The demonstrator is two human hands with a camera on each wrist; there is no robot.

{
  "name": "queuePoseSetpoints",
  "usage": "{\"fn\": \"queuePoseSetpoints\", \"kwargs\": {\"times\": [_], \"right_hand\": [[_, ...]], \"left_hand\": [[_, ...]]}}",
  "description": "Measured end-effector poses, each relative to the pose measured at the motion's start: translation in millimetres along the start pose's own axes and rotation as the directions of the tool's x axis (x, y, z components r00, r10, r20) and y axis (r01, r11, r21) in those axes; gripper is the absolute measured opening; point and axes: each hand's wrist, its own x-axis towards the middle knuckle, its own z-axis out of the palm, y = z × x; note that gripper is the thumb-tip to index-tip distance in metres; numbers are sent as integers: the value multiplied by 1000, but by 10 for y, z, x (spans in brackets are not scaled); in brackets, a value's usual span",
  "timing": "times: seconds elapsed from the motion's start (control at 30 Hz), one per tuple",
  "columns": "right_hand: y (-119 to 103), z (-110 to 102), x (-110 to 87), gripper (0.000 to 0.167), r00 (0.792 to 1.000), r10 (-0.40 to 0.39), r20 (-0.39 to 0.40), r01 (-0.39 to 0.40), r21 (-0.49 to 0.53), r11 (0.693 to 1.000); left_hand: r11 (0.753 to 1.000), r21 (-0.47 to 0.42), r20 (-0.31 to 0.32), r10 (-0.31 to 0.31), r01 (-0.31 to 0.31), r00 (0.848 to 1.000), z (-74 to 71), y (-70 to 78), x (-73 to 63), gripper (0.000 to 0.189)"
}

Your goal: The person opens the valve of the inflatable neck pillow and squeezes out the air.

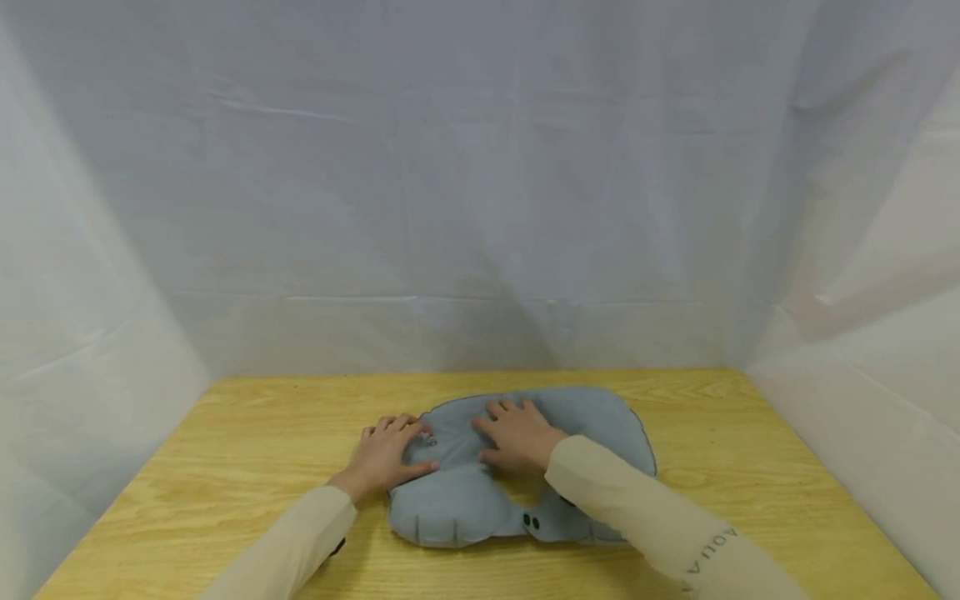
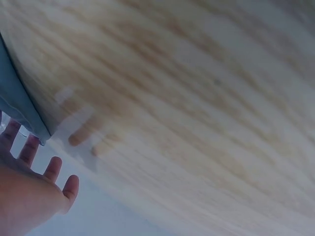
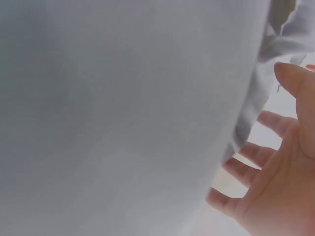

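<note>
A grey-blue inflatable neck pillow (image 1: 450, 504) lies puffed up on the wooden table, its two ends meeting at the near side by dark snap buttons (image 1: 531, 522). At its left edge, my left hand (image 1: 386, 457) rests with fingers spread beside a small clear valve (image 1: 429, 438). The left wrist view shows those fingers at the pillow's rim. My right hand (image 1: 519, 435) lies with loosely spread fingers over the pillow's middle, by the inner opening. Pillow fabric (image 3: 123, 123) fills most of the right wrist view, with the right palm and fingers at its right.
The wooden table (image 1: 247, 467) extends to both sides of the pillow. White sheeting (image 1: 480, 208) hangs behind the table and along its left and right sides. Both forearms wear beige sleeves (image 1: 630, 500); the right one covers part of the pillow's near right end.
</note>
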Motion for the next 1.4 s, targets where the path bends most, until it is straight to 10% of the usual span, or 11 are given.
{"fn": "queuePoseSetpoints", "kwargs": {"times": [0.97, 1.4], "right_hand": [[768, -35, -771, 57, 981, 115, -154, -80, 221, 972], [810, 350, -846, 55, 898, 133, -420, -49, 204, 978]], "left_hand": [[998, -63, 5, 15, -15, 1000, 3, 7, -17, 39], [996, -88, 6, 18, -18, 1000, -7, 23, -19, 39]]}}
